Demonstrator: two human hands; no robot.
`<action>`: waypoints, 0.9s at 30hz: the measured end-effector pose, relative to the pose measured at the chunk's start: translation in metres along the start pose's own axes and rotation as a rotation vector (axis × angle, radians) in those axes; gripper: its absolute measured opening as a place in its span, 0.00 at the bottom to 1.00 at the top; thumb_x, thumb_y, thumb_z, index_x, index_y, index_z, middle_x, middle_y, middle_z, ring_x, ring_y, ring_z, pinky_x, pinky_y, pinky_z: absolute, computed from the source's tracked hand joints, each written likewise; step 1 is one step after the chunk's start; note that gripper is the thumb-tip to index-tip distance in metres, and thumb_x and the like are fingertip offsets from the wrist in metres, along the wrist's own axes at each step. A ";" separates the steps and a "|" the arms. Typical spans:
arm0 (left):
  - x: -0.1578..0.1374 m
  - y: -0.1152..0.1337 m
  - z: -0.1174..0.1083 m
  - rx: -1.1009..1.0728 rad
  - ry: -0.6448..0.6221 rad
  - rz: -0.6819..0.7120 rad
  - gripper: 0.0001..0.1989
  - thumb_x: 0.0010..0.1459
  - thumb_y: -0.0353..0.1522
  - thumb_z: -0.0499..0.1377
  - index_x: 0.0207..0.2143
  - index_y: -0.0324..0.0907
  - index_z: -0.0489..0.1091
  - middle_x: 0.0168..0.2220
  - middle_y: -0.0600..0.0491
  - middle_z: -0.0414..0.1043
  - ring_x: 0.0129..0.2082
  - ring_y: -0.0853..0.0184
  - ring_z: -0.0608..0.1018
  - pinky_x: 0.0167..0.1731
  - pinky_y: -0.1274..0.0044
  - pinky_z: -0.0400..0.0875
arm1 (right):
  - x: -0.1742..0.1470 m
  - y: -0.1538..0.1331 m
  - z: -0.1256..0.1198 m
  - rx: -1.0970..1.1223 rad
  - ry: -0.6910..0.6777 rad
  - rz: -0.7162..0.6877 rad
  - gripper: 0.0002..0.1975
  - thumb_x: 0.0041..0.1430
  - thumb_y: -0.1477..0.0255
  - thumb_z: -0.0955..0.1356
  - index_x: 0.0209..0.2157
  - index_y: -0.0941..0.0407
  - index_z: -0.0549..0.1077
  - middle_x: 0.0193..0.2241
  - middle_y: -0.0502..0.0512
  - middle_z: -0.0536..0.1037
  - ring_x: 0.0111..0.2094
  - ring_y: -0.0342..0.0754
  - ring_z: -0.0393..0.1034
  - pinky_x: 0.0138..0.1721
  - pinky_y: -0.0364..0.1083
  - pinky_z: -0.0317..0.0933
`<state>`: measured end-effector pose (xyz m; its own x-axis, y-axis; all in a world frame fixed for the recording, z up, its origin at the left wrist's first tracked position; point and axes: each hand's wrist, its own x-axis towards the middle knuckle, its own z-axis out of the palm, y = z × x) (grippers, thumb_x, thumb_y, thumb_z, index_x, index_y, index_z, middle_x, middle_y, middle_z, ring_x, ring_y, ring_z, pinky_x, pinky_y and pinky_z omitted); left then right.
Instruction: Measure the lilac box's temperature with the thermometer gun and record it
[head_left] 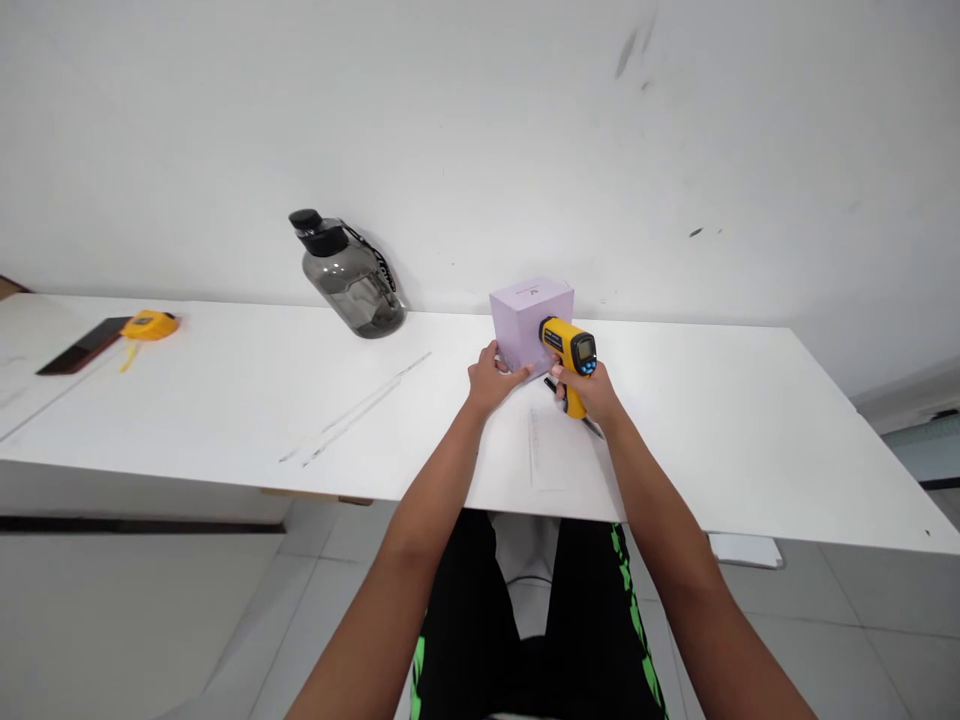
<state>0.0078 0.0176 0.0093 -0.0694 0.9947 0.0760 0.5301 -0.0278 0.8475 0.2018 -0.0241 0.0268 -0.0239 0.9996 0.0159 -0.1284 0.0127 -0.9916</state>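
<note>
A lilac box point(511, 335) stands on the table near the wall. My left hand point(491, 380) grips its lower near corner, fingers on the left side and thumb across the front. In my right hand point(592, 388) is a yellow and black infrared thermometer point(564, 336), held by its handle. Its nose points at the box's front face, close to or touching it; I cannot tell which. The small screen faces me. Beneath the thermometer, a black pen point(592, 428) lies partly hidden by my right hand. A white sheet of paper point(559, 460) lies between my forearms.
A grey clear water bottle point(352, 285) with a black lid stands left of the box by the wall. Far left lie a yellow tape measure point(150, 325) and a dark flat piece point(84, 347). The white table point(720, 430) has its front edge before my legs.
</note>
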 end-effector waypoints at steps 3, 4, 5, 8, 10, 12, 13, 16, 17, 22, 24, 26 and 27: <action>-0.001 0.002 -0.001 -0.003 -0.008 0.008 0.33 0.46 0.46 0.72 0.53 0.49 0.69 0.47 0.53 0.77 0.41 0.64 0.79 0.50 0.69 0.72 | 0.001 0.001 0.000 -0.005 -0.010 0.005 0.27 0.46 0.54 0.79 0.41 0.59 0.77 0.21 0.47 0.75 0.21 0.44 0.68 0.26 0.45 0.66; -0.001 0.002 -0.001 -0.006 -0.008 0.010 0.33 0.46 0.46 0.72 0.53 0.49 0.69 0.48 0.54 0.77 0.41 0.65 0.79 0.50 0.69 0.72 | 0.001 0.001 0.000 -0.007 -0.012 0.004 0.26 0.46 0.54 0.79 0.41 0.59 0.77 0.20 0.47 0.75 0.21 0.44 0.68 0.26 0.45 0.65; -0.001 0.002 -0.001 -0.009 -0.008 0.010 0.33 0.46 0.46 0.72 0.53 0.49 0.69 0.48 0.54 0.76 0.40 0.65 0.79 0.50 0.69 0.72 | 0.001 0.002 0.001 -0.010 -0.013 0.005 0.26 0.47 0.54 0.78 0.40 0.58 0.77 0.20 0.46 0.74 0.21 0.44 0.68 0.26 0.45 0.65; 0.000 0.001 -0.001 -0.009 -0.010 0.002 0.34 0.46 0.46 0.72 0.54 0.48 0.68 0.48 0.53 0.76 0.40 0.65 0.78 0.50 0.69 0.72 | 0.001 0.003 0.001 -0.008 -0.003 0.001 0.24 0.47 0.56 0.78 0.39 0.58 0.77 0.19 0.46 0.74 0.21 0.43 0.68 0.27 0.45 0.65; 0.000 0.000 0.000 -0.008 -0.014 -0.002 0.34 0.46 0.46 0.72 0.54 0.47 0.68 0.47 0.52 0.76 0.41 0.64 0.78 0.50 0.69 0.72 | 0.001 0.003 0.001 -0.007 -0.003 -0.002 0.22 0.48 0.57 0.78 0.39 0.58 0.76 0.19 0.45 0.74 0.21 0.43 0.68 0.27 0.45 0.65; 0.001 0.000 0.000 -0.010 -0.013 0.000 0.34 0.46 0.46 0.72 0.53 0.47 0.68 0.48 0.51 0.75 0.40 0.65 0.78 0.49 0.69 0.72 | 0.001 0.003 0.001 -0.014 -0.008 -0.001 0.21 0.48 0.58 0.78 0.38 0.58 0.76 0.18 0.45 0.73 0.20 0.43 0.68 0.28 0.45 0.65; 0.001 0.001 0.000 -0.009 -0.012 0.002 0.33 0.46 0.47 0.72 0.52 0.47 0.69 0.48 0.52 0.75 0.40 0.65 0.78 0.48 0.69 0.72 | 0.001 0.002 0.001 -0.017 -0.006 0.001 0.21 0.48 0.58 0.78 0.38 0.58 0.76 0.18 0.45 0.73 0.20 0.43 0.68 0.28 0.45 0.65; 0.000 0.004 0.000 0.007 -0.008 -0.002 0.31 0.46 0.48 0.71 0.50 0.47 0.69 0.48 0.53 0.76 0.38 0.66 0.78 0.49 0.69 0.70 | 0.000 0.000 0.006 -0.027 0.020 0.013 0.21 0.47 0.57 0.78 0.37 0.57 0.76 0.19 0.45 0.73 0.21 0.43 0.68 0.29 0.46 0.66; -0.001 0.006 0.000 0.015 -0.007 -0.006 0.31 0.46 0.49 0.71 0.49 0.47 0.69 0.47 0.53 0.76 0.37 0.66 0.78 0.49 0.69 0.70 | -0.001 0.000 0.008 -0.029 0.032 0.016 0.22 0.47 0.57 0.78 0.37 0.57 0.75 0.20 0.45 0.73 0.21 0.44 0.68 0.29 0.46 0.66; -0.002 0.011 0.001 0.052 0.021 -0.028 0.29 0.46 0.51 0.70 0.46 0.46 0.71 0.43 0.53 0.78 0.35 0.65 0.78 0.49 0.68 0.69 | -0.007 0.003 0.030 -0.101 0.344 -0.085 0.22 0.46 0.56 0.76 0.37 0.55 0.73 0.30 0.49 0.76 0.27 0.45 0.69 0.33 0.49 0.67; -0.002 0.010 0.001 0.042 0.030 -0.036 0.29 0.46 0.51 0.70 0.46 0.46 0.71 0.40 0.54 0.78 0.35 0.65 0.78 0.50 0.69 0.68 | -0.009 0.005 0.037 -0.164 0.501 -0.143 0.21 0.47 0.56 0.75 0.37 0.54 0.72 0.31 0.49 0.76 0.31 0.47 0.70 0.37 0.50 0.68; -0.001 0.008 0.001 0.017 0.032 -0.048 0.29 0.46 0.52 0.69 0.45 0.47 0.72 0.39 0.55 0.78 0.36 0.65 0.79 0.49 0.69 0.69 | -0.010 0.007 0.040 -0.197 0.566 -0.169 0.20 0.48 0.56 0.74 0.37 0.54 0.71 0.30 0.49 0.75 0.34 0.48 0.70 0.39 0.50 0.67; 0.000 0.008 0.001 0.005 0.034 -0.056 0.29 0.46 0.53 0.69 0.45 0.47 0.72 0.39 0.55 0.78 0.36 0.64 0.79 0.49 0.69 0.69 | -0.010 0.008 0.040 -0.197 0.574 -0.169 0.19 0.48 0.56 0.74 0.36 0.54 0.71 0.30 0.48 0.75 0.34 0.48 0.70 0.39 0.50 0.67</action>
<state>0.0127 0.0170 0.0152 -0.1277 0.9907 0.0467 0.5288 0.0282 0.8482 0.1608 -0.0346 0.0237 0.5240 0.8370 0.1576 0.1022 0.1220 -0.9873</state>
